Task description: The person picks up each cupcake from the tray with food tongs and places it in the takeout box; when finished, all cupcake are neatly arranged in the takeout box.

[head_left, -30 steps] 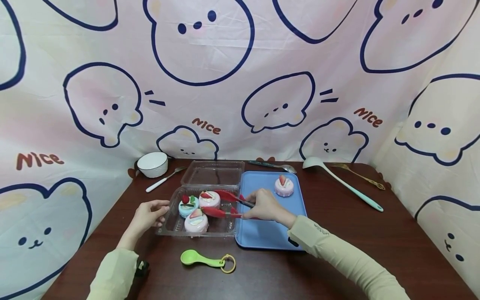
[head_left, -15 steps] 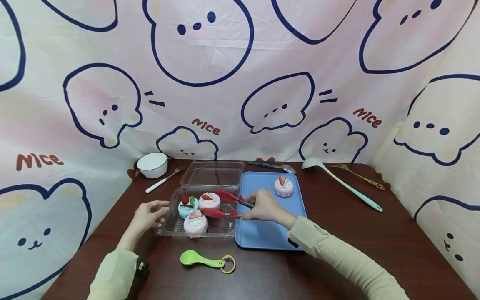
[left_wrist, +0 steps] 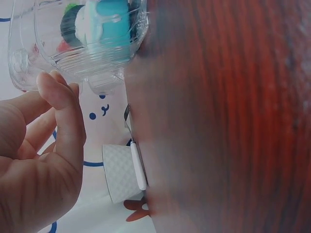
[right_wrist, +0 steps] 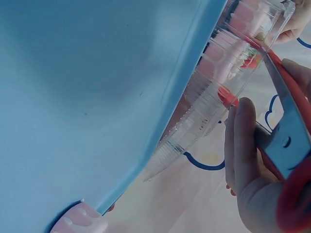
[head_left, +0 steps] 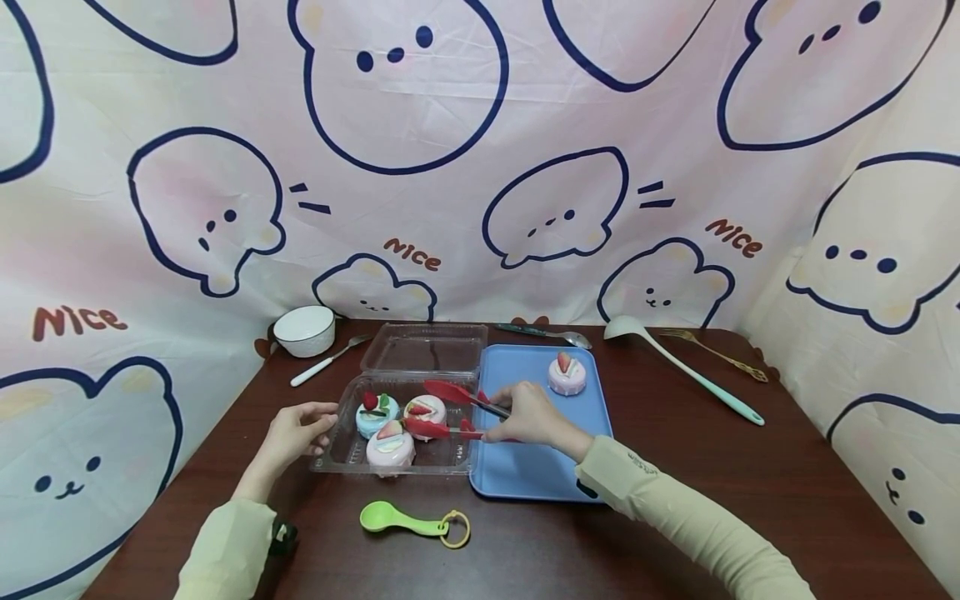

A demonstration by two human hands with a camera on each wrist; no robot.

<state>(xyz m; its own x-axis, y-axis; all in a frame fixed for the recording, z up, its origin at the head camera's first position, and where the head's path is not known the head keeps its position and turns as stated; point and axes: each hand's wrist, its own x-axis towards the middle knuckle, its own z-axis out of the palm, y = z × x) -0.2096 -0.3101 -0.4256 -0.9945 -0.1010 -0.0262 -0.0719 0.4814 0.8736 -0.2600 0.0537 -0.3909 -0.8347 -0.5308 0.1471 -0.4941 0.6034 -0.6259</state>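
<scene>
My right hand (head_left: 528, 414) grips red-tipped tongs (head_left: 450, 392) that reach over the clear plastic container (head_left: 352, 446). The tong tips straddle a pink cake (head_left: 433, 408), the near tip overlapping its front. Beside it in the container sit a light blue cake (head_left: 375, 421) topped with a red berry and a pink cake (head_left: 390, 454) with a strawberry slice. My left hand (head_left: 295, 429) pinches the container's left rim; in the left wrist view its fingertips (left_wrist: 51, 85) meet the rim. Another pink cake (head_left: 566, 379) stands on the blue tray (head_left: 543, 467).
A green measuring spoon (head_left: 382, 514) with a yellow ring lies in front of the container. Behind are a white bowl (head_left: 303, 333), a white-handled fork (head_left: 313, 368) and a spoon (head_left: 573, 337). A pale green ladle (head_left: 686, 371) and a gold fork (head_left: 723, 356) lie right.
The pink cake between the tong tips has shifted right and toward me inside the container. My left hand keeps its place at the rim; the right hand has barely moved.
</scene>
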